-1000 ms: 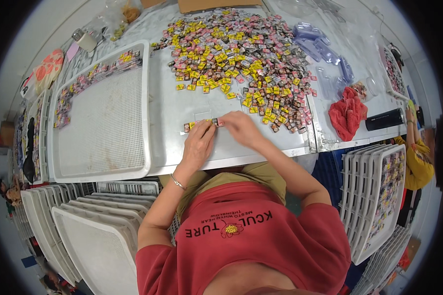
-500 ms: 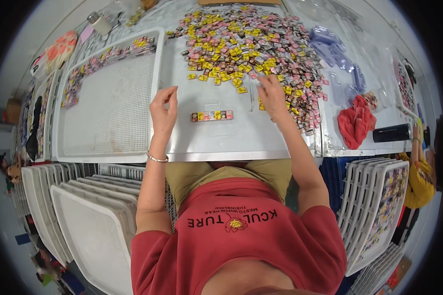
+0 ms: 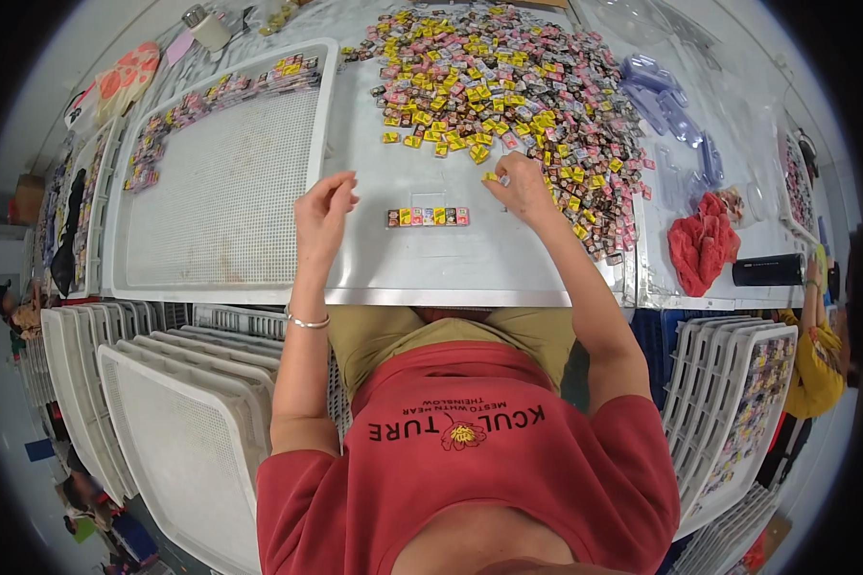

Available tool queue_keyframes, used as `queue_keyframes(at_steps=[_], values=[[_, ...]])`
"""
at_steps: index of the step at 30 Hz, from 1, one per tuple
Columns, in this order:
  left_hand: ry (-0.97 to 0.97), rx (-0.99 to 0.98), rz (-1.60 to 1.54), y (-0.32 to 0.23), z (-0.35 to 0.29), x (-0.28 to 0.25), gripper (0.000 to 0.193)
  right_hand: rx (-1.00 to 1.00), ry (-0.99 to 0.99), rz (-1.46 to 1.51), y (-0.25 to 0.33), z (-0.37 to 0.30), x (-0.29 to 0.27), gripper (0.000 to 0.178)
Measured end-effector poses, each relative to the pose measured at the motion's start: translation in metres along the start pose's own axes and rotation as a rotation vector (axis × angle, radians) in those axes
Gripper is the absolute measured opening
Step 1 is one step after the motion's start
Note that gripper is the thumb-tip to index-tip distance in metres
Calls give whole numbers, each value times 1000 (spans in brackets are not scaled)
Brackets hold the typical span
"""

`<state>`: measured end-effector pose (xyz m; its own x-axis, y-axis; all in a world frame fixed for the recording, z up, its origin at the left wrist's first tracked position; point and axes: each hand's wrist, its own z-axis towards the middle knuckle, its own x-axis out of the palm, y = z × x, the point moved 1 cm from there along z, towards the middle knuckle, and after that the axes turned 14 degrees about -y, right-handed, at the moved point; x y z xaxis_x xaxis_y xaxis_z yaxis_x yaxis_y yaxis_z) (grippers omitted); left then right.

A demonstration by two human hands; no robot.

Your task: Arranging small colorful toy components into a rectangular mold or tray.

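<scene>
One row of pieces (image 3: 428,218) separates left hand (image 3: 322,213) (fingers curled, narrowly parted) from right hand (image 3: 525,189), pinching one yellow piece (image 3: 490,177).

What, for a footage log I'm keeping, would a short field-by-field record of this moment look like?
Left hand: fingers half-curled, nothing visible held
Right hand: yellow piece at its fingertips
Row of blocks: multicoloured, lying between the hands
Loose pile: mixed colours, beyond the right hand
Tray: white mesh, at left, packs along two sides
Far right: red cloth, black cylinder
</scene>
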<state>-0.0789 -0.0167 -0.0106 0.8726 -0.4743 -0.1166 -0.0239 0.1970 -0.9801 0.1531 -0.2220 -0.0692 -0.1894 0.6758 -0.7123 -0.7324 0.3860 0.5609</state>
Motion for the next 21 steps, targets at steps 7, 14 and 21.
queue_keyframes(at_steps=[7,14,21], values=[[423,-187,-5,2,6,93,25,323,77,293,39,15,-16,22],[478,-528,-178,17,12,97,24,276,210,556,58,18,-8,19],[424,-414,-112,27,19,62,22,731,200,1190,44,0,-4,26]])
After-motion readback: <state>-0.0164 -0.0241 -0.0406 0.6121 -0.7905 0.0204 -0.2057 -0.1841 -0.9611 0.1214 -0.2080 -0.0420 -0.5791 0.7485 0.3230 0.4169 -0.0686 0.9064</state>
